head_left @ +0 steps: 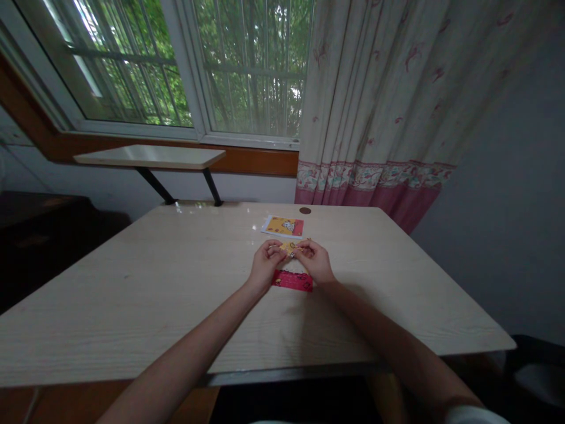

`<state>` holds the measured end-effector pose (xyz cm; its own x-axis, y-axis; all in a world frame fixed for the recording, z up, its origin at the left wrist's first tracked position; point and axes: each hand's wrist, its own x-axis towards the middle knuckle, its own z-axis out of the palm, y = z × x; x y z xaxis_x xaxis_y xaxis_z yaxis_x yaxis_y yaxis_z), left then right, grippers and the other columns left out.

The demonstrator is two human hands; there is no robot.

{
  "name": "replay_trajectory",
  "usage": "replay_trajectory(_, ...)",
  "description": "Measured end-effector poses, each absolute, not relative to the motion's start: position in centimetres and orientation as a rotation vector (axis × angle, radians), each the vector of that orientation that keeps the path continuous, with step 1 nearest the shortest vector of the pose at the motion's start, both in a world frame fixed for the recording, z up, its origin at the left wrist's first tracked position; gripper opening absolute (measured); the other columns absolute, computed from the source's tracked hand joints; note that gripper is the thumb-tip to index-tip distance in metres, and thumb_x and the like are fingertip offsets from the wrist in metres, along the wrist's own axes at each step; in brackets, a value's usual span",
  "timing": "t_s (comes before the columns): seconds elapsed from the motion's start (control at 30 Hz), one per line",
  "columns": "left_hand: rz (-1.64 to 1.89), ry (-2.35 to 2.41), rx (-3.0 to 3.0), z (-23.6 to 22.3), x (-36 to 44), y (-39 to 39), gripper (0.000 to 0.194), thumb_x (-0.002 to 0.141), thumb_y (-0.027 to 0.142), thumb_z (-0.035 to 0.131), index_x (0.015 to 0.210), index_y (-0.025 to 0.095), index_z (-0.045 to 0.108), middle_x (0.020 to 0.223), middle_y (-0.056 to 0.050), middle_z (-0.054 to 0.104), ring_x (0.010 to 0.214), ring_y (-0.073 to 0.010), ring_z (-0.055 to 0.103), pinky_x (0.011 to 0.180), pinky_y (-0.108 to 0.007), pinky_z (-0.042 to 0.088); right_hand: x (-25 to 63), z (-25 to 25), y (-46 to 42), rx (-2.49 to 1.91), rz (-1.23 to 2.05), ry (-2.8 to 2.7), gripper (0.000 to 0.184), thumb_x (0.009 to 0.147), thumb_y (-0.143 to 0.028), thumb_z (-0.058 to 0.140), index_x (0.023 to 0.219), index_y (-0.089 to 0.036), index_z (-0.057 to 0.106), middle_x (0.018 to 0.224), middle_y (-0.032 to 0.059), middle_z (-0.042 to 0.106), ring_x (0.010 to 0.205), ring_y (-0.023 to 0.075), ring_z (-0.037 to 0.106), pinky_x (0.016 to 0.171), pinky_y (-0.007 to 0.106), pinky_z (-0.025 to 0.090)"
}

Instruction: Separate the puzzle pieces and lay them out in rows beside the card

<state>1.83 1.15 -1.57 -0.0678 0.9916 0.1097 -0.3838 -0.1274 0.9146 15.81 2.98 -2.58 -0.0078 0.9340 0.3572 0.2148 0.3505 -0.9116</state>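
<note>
On the table in front of me lies what looks like a partly assembled jigsaw puzzle, with a red strip (292,281) nearest me and a yellow section (289,247) farther off. Bare table shows between the two parts. My left hand (267,260) is at the left side, thumb and fingers pinched at a small puzzle piece (291,254). My right hand (315,259) pinches from the other side, its thumb and fingertips close to the left ones. The fingers partly hide the yellow section and the piece. Beyond my hands lies a yellow and red picture card (283,226).
The pale wooden table (132,306) reaches to the wall, with a round brown grommet (305,210) near its back edge. A raised shelf (150,156) on black legs stands at the back left. A curtain (366,118) hangs behind, beside a barred window (247,70).
</note>
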Motion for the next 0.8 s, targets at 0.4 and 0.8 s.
replay_trajectory(0.4, 1.429, 0.845, 0.859, -1.2, 1.8, 1.2, 0.035, 0.054, 0.025, 0.076, 0.079, 0.013, 0.055, 0.062, 0.001, 0.064, 0.053, -0.0093, 0.059, 0.056, -0.022, 0.048, 15.6, -2.7, 3.1, -1.003, 0.984, -1.446, 0.019, 0.066, -0.031, 0.065, 0.077, -0.017, 0.060, 0.072, 0.0022, 0.062, 0.062, 0.0114, 0.056, 0.061, 0.025, 0.047)
replay_trajectory(0.8, 1.521, 0.908, 0.968, -1.5, 1.4, 1.5, 0.030, 0.055, 0.022, 0.073, 0.078, 0.013, 0.055, 0.055, 0.004, 0.059, 0.049, -0.0064, 0.053, 0.052, -0.017, 0.042, 15.6, -1.8, 3.1, -0.983, 1.313, -1.173, 0.032, 0.053, -0.034, 0.072, 0.073, -0.016, 0.056, 0.057, -0.0022, 0.060, 0.048, 0.0095, 0.055, 0.049, 0.022, 0.043)
